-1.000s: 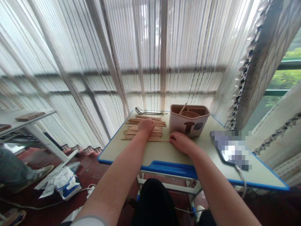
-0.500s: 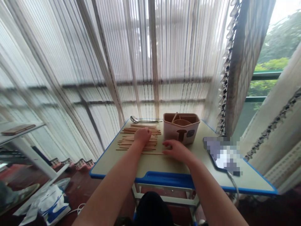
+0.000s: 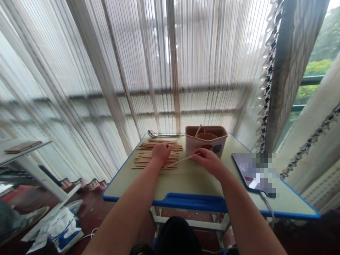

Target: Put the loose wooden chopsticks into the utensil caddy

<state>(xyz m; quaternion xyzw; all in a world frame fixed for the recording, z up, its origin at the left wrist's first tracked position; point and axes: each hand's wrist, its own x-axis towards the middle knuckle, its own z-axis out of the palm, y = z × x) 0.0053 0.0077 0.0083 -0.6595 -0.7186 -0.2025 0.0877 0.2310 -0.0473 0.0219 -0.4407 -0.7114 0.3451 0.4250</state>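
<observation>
My right hand (image 3: 207, 160) pinches one thin wooden stick (image 3: 178, 161) by its right end and holds it tilted just above the table, right in front of the beige divided caddy (image 3: 206, 141). My left hand (image 3: 161, 152) rests with curled fingers on the pile of wooden sticks (image 3: 146, 157) spread over the table's far left part. A single stick leans inside the caddy.
A metal ladle (image 3: 163, 134) lies at the table's far edge, behind the sticks. A phone with a cable (image 3: 252, 174) lies at the right on the blue-edged table (image 3: 186, 201). Striped curtains hang close behind. A bag (image 3: 62, 228) lies on the floor at left.
My right hand has lifted one stick off the table and raised its right end toward the caddy. My left hand has stayed on the pile.
</observation>
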